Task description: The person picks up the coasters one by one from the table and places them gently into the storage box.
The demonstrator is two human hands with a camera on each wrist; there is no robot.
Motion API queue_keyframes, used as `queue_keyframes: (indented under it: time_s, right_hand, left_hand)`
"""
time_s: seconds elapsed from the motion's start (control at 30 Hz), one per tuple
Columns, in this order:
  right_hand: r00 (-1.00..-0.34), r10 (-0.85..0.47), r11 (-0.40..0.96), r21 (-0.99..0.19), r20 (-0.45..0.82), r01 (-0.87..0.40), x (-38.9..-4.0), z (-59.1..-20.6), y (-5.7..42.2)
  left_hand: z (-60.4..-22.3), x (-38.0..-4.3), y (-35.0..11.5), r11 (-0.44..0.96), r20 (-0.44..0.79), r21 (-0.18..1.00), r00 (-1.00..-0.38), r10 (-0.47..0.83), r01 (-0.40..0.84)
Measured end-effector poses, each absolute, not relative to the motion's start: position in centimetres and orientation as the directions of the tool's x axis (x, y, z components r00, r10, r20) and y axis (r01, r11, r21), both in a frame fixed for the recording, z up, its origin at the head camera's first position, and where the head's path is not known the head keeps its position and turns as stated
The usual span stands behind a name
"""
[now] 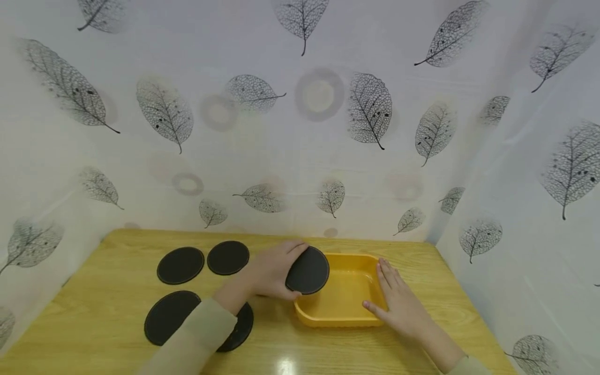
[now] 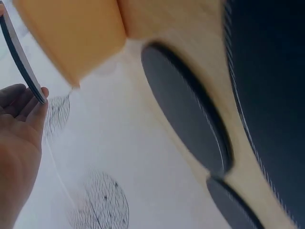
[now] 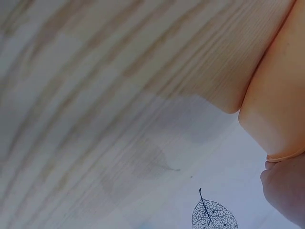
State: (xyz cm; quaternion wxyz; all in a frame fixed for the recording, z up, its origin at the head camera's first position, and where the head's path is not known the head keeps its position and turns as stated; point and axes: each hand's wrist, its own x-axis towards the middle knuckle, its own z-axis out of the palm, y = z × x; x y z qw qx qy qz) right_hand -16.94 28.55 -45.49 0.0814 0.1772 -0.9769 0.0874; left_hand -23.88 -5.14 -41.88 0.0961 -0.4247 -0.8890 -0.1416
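Observation:
In the head view my left hand (image 1: 274, 271) grips a round black coaster (image 1: 308, 271) by its edge, tilted above the left rim of a yellow plastic tray (image 1: 341, 322). The left wrist view shows that coaster (image 2: 21, 59) nearly edge-on between the fingers and thumb of the left hand (image 2: 19, 143). My right hand (image 1: 400, 302) rests on the tray's right rim, fingers straight and thumb reaching over the inside. In the right wrist view, part of the right hand (image 3: 288, 186) touches the rim of the tray (image 3: 281, 90).
Several more black coasters lie on the wooden table (image 1: 94, 317) to the left: two at the back (image 1: 180, 265) (image 1: 228, 258), and larger ones nearer (image 1: 169, 317), partly hidden by my left arm. A leaf-patterned curtain (image 1: 262, 156) hangs behind and beside the table.

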Motion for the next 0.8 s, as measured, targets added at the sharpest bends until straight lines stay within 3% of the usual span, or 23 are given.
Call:
queue_keyframes:
  time_s: [0.17, 0.43, 0.8]
  right_hand:
    - [-0.924, -0.327, 0.921, -0.152, 0.197, -0.358, -17.0, -45.4, 28.5]
    - [-0.924, -0.325, 0.920, -0.158, 0.204, -0.359, -16.9, -45.7, 28.8]
    - [-0.922, -0.329, 0.921, -0.147, 0.205, -0.361, -17.0, -45.8, 28.7]
  left_hand:
    - [-42.4, -23.8, -2.3, 0.556, 0.262, 0.181, -0.585, 0.768, 0.811]
    - [-44.2, -23.5, 0.4, 0.617, 0.096, 0.177, -0.637, 0.765, 0.767]
    - [-44.7, -23.3, 2.5, 0.654, -0.046, -0.030, -0.654, 0.755, 0.756]
